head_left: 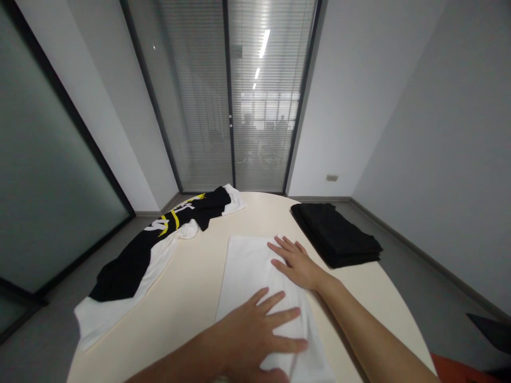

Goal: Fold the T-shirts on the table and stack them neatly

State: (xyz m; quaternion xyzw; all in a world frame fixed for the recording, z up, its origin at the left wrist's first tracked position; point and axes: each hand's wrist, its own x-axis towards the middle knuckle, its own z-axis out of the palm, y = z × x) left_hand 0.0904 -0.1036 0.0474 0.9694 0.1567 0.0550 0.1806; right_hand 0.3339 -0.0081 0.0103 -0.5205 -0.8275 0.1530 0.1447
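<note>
A folded white cloth garment (245, 268) lies flat on the round table in front of me, its exact kind hidden by the folds. My left hand (255, 332) rests on its near part, palm down with the fingers spread. Farther up, near the cloth's right edge, my right hand (295, 263) also lies flat, fingers apart. Neither hand grips anything; both touch the white fabric.
A pale round table (191, 287) carries everything. Along its left edge lie a black T-shirt with white and yellow print (128, 266) and white fabric (159, 260) beneath it. A stack of folded black cloth (335, 234) sits at the right edge.
</note>
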